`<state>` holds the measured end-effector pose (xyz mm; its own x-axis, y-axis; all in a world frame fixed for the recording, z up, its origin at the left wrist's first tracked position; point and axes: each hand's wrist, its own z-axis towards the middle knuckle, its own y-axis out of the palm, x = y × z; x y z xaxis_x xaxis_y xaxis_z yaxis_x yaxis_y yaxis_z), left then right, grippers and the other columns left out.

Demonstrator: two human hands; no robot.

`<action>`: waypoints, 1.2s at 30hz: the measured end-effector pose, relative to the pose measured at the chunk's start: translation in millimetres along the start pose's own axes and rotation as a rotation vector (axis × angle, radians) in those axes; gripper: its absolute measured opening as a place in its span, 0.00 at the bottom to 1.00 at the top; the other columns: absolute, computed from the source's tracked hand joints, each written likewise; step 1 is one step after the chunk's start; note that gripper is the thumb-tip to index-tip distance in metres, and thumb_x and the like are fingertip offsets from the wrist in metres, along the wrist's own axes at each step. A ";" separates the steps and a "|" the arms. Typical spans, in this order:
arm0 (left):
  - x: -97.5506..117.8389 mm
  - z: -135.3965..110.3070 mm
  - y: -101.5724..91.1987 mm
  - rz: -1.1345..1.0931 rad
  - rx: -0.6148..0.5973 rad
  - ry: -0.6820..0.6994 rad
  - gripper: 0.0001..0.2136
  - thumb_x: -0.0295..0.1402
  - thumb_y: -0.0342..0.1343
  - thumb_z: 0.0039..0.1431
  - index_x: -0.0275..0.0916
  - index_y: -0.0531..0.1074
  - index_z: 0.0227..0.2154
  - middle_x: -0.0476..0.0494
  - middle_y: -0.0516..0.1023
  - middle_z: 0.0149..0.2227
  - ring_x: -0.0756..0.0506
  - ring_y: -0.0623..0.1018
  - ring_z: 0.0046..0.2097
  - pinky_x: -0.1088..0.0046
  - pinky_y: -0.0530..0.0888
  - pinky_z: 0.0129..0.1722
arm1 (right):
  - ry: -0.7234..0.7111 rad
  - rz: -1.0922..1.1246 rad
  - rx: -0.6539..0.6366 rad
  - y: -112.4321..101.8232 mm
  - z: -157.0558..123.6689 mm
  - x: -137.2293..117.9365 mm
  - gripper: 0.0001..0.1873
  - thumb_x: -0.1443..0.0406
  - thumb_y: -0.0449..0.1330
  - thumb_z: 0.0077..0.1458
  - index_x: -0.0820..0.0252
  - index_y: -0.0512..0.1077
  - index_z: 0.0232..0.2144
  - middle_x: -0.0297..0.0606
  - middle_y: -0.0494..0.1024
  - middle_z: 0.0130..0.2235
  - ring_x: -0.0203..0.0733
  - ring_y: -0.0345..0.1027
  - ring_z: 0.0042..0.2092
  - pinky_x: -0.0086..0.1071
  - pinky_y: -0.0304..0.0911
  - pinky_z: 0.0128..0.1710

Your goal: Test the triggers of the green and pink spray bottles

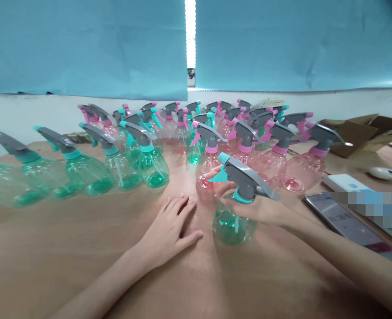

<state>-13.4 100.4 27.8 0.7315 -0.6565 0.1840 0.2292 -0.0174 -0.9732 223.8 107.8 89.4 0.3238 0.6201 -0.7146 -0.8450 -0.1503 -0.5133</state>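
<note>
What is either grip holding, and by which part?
The right grip holds a green spray bottle by its upper body, near the turquoise collar; the left grip holds nothing.

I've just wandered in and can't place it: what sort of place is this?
Probably a small workroom or packing room, though I can't be sure: many pink and green spray bottles stand on a table, with an open cardboard box at the right.

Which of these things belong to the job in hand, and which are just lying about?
Likely part of the job:
green spray bottle, gripped by the right hand
green bottles on the left
pink bottles on the right

Apparently just lying about:
phone
brown cardboard
white rounded object, perhaps a computer mouse
</note>
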 end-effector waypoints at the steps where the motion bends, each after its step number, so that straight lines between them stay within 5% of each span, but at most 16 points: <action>1: 0.1 0.0 0.0 0.000 0.000 0.000 0.30 0.50 0.49 0.64 0.39 0.56 0.62 0.34 0.59 0.64 0.34 0.58 0.64 0.49 0.55 0.62 | -0.003 0.014 -0.011 -0.5 0.2 0.6 0.14 0.69 0.53 0.50 0.52 0.70 0.40 0.32 0.74 0.32 0.38 0.71 0.35 0.32 0.71 0.36; 6: 0.4 -1.0 0.4 0.001 -0.008 -0.011 0.30 0.50 0.49 0.64 0.37 0.56 0.62 0.32 0.59 0.64 0.33 0.58 0.64 0.49 0.55 0.62 | 0.023 0.026 -0.016 -1.7 -0.9 5.6 0.11 0.68 0.52 0.50 0.52 0.72 0.35 0.34 0.75 0.34 0.41 0.71 0.37 0.37 0.71 0.39; 15: 1.7 0.1 -1.5 -0.001 -0.005 -0.003 0.30 0.49 0.50 0.64 0.37 0.56 0.62 0.33 0.61 0.63 0.33 0.59 0.63 0.49 0.55 0.61 | 0.090 -0.001 0.017 -2.7 0.1 -0.8 0.16 0.68 0.54 0.45 0.51 0.71 0.38 0.34 0.77 0.36 0.38 0.71 0.30 0.31 0.69 0.27; 25: 0.8 -0.9 -0.4 0.006 0.005 -0.003 0.30 0.49 0.50 0.64 0.38 0.56 0.62 0.33 0.60 0.63 0.33 0.59 0.64 0.49 0.57 0.61 | 0.200 -0.155 0.104 -13.1 -1.7 -22.1 0.05 0.68 0.55 0.41 0.52 0.69 0.19 0.29 0.73 0.20 0.36 0.68 0.21 0.29 0.69 0.23; 31: 1.4 -0.4 -0.7 0.003 -0.008 -0.018 0.30 0.50 0.49 0.63 0.38 0.56 0.63 0.34 0.60 0.64 0.33 0.59 0.64 0.49 0.55 0.62 | 0.164 -0.117 0.055 -8.7 -2.5 -6.2 0.07 0.66 0.54 0.44 0.51 0.72 0.26 0.34 0.78 0.30 0.46 0.75 0.37 0.39 0.73 0.36; 36: 1.5 -0.4 -1.3 -0.003 0.003 -0.011 0.30 0.50 0.49 0.64 0.39 0.55 0.63 0.34 0.60 0.63 0.33 0.59 0.64 0.49 0.56 0.61 | 0.111 -0.050 0.055 -1.5 -2.8 4.5 0.11 0.68 0.55 0.48 0.51 0.72 0.35 0.33 0.76 0.33 0.43 0.73 0.39 0.40 0.71 0.39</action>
<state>-12.9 99.2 29.2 0.7377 -0.6483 0.1886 0.2335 -0.0171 -0.9722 227.7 108.7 85.6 0.4090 0.5362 -0.7383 -0.8473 -0.0771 -0.5254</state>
